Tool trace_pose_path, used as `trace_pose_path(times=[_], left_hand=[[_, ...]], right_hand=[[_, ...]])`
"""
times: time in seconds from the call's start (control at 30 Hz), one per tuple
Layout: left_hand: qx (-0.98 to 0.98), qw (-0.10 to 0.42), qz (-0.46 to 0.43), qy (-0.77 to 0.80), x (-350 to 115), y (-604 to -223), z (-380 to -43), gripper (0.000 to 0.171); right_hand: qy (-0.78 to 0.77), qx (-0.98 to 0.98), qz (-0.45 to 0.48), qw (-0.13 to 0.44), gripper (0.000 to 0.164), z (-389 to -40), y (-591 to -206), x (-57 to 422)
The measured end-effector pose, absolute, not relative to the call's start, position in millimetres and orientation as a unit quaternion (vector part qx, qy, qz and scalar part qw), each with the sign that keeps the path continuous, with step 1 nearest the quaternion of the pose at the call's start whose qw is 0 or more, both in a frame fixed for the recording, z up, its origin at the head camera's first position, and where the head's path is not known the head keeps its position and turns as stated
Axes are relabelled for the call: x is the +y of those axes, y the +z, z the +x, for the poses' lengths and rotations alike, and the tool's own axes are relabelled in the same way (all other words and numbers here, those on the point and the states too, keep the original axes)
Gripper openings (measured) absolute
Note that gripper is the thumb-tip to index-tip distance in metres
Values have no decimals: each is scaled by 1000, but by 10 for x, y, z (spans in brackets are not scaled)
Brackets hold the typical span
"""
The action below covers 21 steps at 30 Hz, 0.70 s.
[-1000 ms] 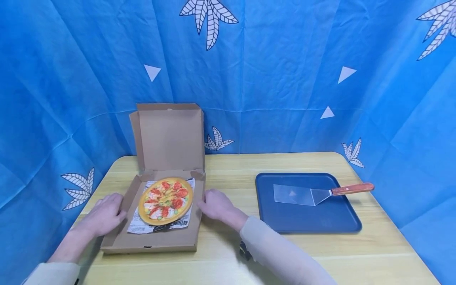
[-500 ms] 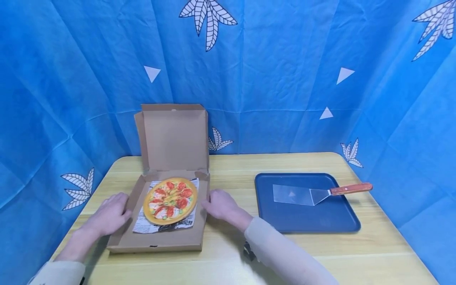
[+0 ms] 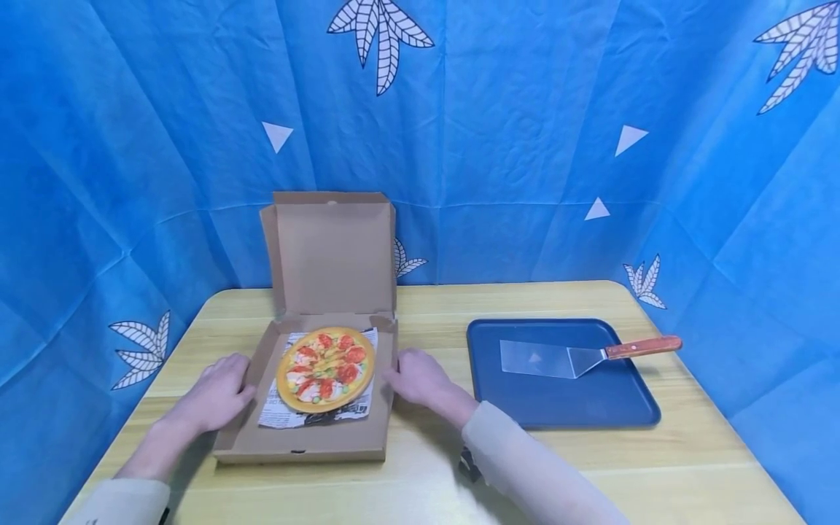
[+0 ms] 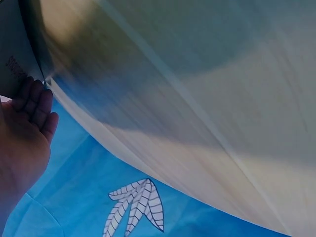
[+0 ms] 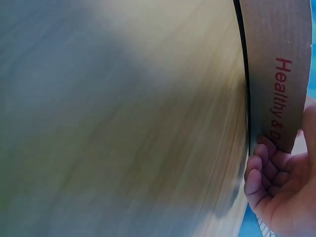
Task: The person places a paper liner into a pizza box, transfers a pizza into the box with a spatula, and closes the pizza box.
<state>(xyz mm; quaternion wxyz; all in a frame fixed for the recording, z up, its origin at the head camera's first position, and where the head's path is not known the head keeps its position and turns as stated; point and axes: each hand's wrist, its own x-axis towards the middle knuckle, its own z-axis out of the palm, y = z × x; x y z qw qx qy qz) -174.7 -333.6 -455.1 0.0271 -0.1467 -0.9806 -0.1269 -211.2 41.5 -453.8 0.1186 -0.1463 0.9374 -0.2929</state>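
Note:
An open cardboard pizza box [image 3: 308, 442] stands on the table, its lid [image 3: 336, 255] upright at the back. Inside it a pizza [image 3: 327, 368] with red and white toppings lies on newspaper-print paper [image 3: 277, 414]. My left hand [image 3: 216, 392] grips the box's left wall, and my right hand [image 3: 421, 379] holds the right wall. In the right wrist view, curled fingers press the box's outer side [image 5: 276, 34], printed in red, with the thumb hidden behind the wall. The left wrist view has the left hand's fingers [image 4: 35, 101] against the opposite side.
On the right of the wooden table [image 3: 426, 488] lies a dark blue tray [image 3: 564, 408]. A spatula [image 3: 541, 359] rests on it, its wooden handle reaching past the tray's right edge. A blue patterned curtain [image 3: 512, 168] surrounds the table's back and sides.
Both hands have slid the pizza box to the right across the table, with the pizza inside it. The box now stands closer to the tray. The spatula still lies on the tray.

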Motion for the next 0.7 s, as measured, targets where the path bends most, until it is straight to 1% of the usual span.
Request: trace_pose_path(times=[0.13,0.37,0.7], left_hand=[[-981,19,-144,-132,-3264,-4553,-1768,34],[-979,9,-142,-143,-3124,-4552,-1793,40],[-977,3,-142,-157,-2869,-4545,-1831,34]], right_hand=[[-295,938,-144,114,30,-2108,-4527,488],[-293,940,-139,107,27,-2095,-4522,623],[-280,946,-131,101,27,-2102,-4521,848]])
